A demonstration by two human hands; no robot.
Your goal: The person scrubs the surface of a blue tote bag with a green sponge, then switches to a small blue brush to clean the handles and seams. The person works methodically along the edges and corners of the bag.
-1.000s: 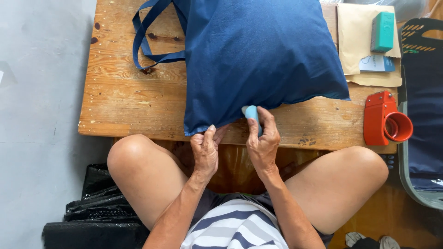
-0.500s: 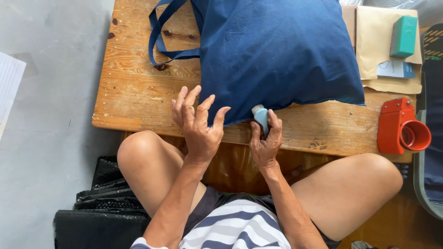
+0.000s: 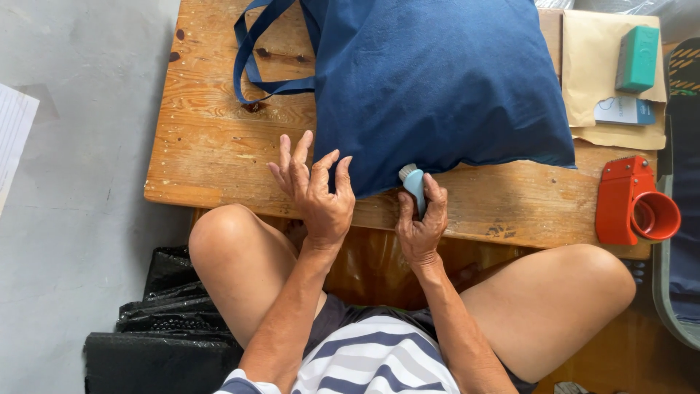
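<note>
- We have one view only, from a camera worn on the person's head, so no second view shares any part of the scene.
- We look steeply down, almost straight onto the wooden tabletop point(image 3: 219, 146), with its near edge crossing the middle of the frame.
- We sit close: the person's own knees, forearms and striped shirt point(image 3: 372, 361) fill the lower half.
- The left hand point(image 3: 313, 190) and right hand point(image 3: 419, 222) lie near the centre, at the tabletop's near edge.
- The blue cloth bag point(image 3: 437, 80) runs off the top edge, and the grey floor point(image 3: 65, 219) fills the left side.
</note>
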